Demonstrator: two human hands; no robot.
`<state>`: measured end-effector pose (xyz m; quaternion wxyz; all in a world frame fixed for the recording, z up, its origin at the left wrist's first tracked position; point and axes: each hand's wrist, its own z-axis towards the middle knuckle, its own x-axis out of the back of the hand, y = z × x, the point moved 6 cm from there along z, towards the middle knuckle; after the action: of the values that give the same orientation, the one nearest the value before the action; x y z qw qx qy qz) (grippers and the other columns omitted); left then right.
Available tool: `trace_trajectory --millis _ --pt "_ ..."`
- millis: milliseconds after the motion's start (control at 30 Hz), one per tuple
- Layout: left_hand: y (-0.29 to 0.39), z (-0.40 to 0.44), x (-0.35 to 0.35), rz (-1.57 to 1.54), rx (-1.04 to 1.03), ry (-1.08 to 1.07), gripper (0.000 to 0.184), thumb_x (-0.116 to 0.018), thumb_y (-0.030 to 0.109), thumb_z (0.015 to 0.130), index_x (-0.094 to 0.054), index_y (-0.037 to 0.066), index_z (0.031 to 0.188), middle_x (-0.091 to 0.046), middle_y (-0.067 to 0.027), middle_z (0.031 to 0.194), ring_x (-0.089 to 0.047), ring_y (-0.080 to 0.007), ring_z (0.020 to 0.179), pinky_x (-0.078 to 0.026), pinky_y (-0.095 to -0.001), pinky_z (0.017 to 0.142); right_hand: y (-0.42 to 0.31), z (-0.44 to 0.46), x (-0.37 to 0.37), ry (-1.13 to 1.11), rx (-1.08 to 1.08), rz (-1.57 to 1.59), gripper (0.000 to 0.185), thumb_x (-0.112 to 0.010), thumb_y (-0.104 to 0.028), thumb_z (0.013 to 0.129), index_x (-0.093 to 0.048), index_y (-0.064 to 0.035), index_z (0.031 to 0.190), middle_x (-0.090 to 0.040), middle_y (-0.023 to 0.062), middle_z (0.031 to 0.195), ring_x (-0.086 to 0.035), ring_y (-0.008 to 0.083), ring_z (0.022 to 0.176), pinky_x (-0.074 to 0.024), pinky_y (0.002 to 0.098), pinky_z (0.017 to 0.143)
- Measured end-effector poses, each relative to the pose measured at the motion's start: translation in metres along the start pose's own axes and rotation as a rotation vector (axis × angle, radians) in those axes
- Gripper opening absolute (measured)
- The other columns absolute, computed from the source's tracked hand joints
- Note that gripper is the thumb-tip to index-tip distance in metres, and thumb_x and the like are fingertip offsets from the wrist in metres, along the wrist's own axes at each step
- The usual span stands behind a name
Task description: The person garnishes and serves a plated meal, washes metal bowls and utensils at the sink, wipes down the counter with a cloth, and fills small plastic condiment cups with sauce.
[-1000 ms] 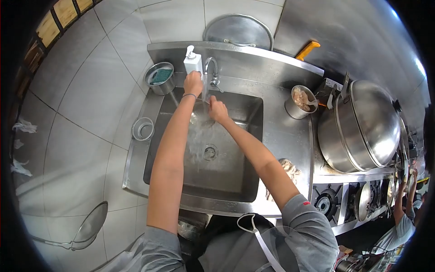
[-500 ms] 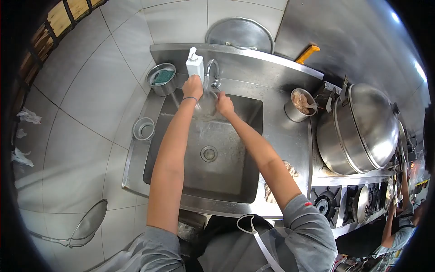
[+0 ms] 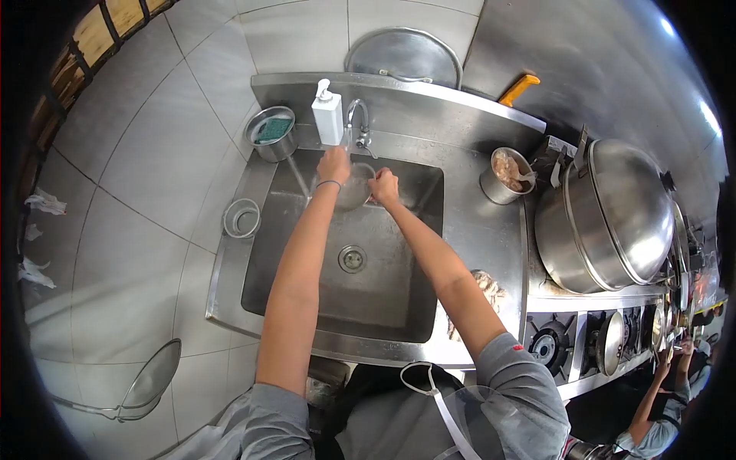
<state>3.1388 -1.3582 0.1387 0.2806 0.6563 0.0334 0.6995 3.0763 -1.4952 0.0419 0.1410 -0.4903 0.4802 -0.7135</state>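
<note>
Over the far part of the steel sink point(image 3: 345, 307), a round, thin-rimmed grey vessel point(image 3: 356, 188) is held between my hands. It looks like a bowl or fine strainer; I cannot tell which. My left hand point(image 3: 334, 165) is closed at its left rim, and my right hand point(image 3: 384, 186) grips the right side. Just beyond them stands the curved faucet point(image 3: 359, 115), with a thin stream of water falling near my left hand. Behind that hand is a white pump bottle point(image 3: 328, 119).
A metal pot with a green scouring pad point(image 3: 274, 132) stands at the sink's back left corner, and a small metal cup point(image 3: 242, 218) on the left rim. Right are a container of food point(image 3: 507, 176), a large lidded pot point(image 3: 606, 218) and burners point(image 3: 549, 346). Another person point(image 3: 659, 410) works far right.
Both hands have drawn the round vessel slightly toward me, away from the faucet. Water splashing below it has faded. The other person's arms have shifted lower.
</note>
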Motion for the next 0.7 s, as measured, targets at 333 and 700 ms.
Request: trace_trajectory --millis 333,700 --pt "-0.1 -0.037 -0.057 0.085 0.313 -0.35 0.039 -0.062 0.032 0.076 -0.059 0.009 0.107 -0.059 -0.0178 0.108 -0.056 -0.0363 0.101 -0.044 -0.0457 0.085 0.04 0.004 -0.008 -0.242 -0.288 0.075 0.019 -0.064 -0.008 0.072 -0.059 0.0104 0.075 -0.063 0.0191 0.068 -0.063 0.0233 0.052 -0.0522 0.0344 0.044" --pt "-0.11 -0.062 -0.132 -0.909 0.672 -0.092 0.034 -0.055 0.02 0.08 -0.053 -0.005 0.103 -0.059 -0.0204 0.093 -0.06 -0.0335 0.085 -0.052 -0.0456 0.064 -0.022 -0.05 -0.035 0.066 0.666 -0.736 0.043 -0.049 -0.024 0.082 -0.046 -0.0054 0.121 -0.04 0.0163 0.13 -0.04 0.028 0.12 -0.03 0.0436 0.1"
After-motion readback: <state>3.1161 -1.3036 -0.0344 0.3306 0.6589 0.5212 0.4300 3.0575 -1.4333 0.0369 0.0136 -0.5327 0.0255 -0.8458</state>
